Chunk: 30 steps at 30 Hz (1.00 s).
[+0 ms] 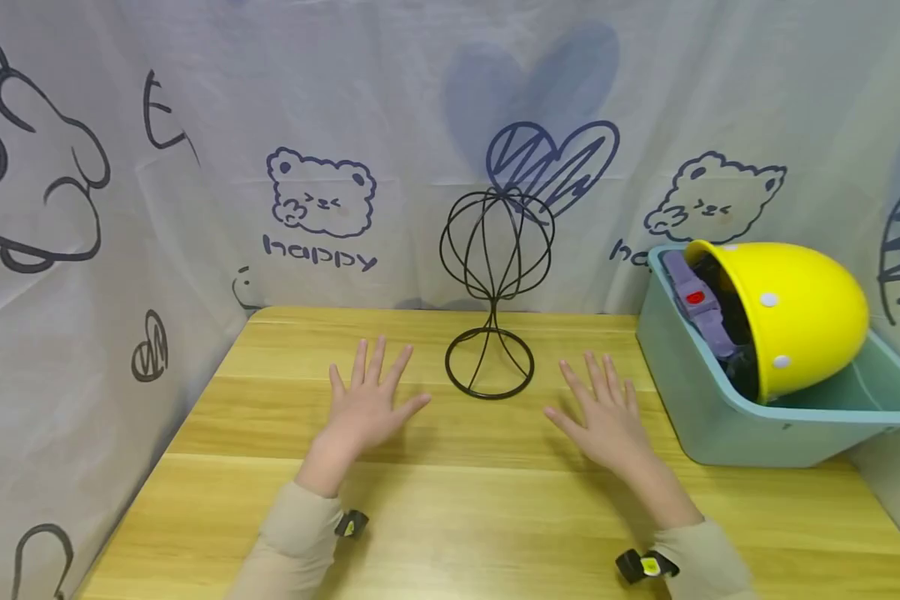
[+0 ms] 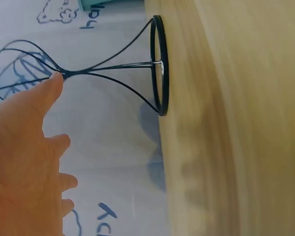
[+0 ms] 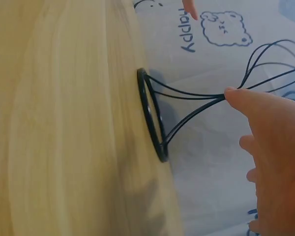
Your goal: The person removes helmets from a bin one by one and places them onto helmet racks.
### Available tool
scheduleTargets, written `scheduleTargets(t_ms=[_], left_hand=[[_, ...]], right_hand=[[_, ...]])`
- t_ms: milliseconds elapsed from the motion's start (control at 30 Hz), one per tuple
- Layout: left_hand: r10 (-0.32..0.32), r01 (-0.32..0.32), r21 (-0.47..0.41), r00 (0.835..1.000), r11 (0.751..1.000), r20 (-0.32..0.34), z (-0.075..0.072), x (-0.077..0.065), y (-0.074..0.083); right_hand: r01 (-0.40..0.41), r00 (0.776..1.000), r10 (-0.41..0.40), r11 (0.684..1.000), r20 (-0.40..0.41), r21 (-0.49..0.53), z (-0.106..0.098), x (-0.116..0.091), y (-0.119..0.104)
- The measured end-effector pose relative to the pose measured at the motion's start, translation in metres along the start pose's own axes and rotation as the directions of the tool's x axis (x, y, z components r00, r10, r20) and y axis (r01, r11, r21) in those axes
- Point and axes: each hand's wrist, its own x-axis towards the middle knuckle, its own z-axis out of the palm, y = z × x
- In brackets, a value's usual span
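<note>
Beige sleeves point(image 1: 292, 533), nearest the camera, lead to the left grip point(image 1: 367, 412) and right grip point(image 1: 607, 425), both wide and empty, fingers spread above the wood-grained counter point(image 1: 450, 517). Between them, slightly farther off, stands the black wire stand point(image 1: 492, 302), touched by neither; its broad ring base presumably steadies the slender neck and rounded, open cage. At right, a smooth pale-teal bin point(image 1: 727, 429), apparently plastic, holds a glossy yellow helmet point(image 1: 810, 317) with white dots, tipped sideways, probably to fit. Creased, printed cloth point(image 1: 420, 83) hangs behind.

Black wire stand point(image 1: 493, 302), upright
</note>
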Motion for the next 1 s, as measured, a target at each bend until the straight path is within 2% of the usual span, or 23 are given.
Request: scheduleTargets(t_ms=[300, 533, 800, 1000], left_hand=[[0.082, -0.08, 0.091, 0.997, 0.993, -0.016, -0.02, -0.017, 0.008], [0.166, -0.163, 0.164, 0.986, 0.973, -0.003, -0.04, -0.026, 0.019], [0.28, -0.27, 0.299, 0.96, 0.915, 0.013, -0.056, -0.032, 0.036], [0.385, -0.366, 0.345, 0.923, 0.864, 0.015, -0.062, -0.03, 0.052]], right_hand=[[0.078, 0.994, -0.08, 0.996, -0.071, -0.041, -0.03, -0.025, -0.001], [0.156, 0.975, -0.172, 0.981, -0.142, -0.117, -0.061, -0.048, 0.0], [0.194, 0.941, -0.241, 0.959, -0.237, -0.207, -0.094, -0.072, 0.012], [0.17, 0.92, -0.231, 0.963, -0.317, -0.209, -0.114, -0.086, 0.03]])
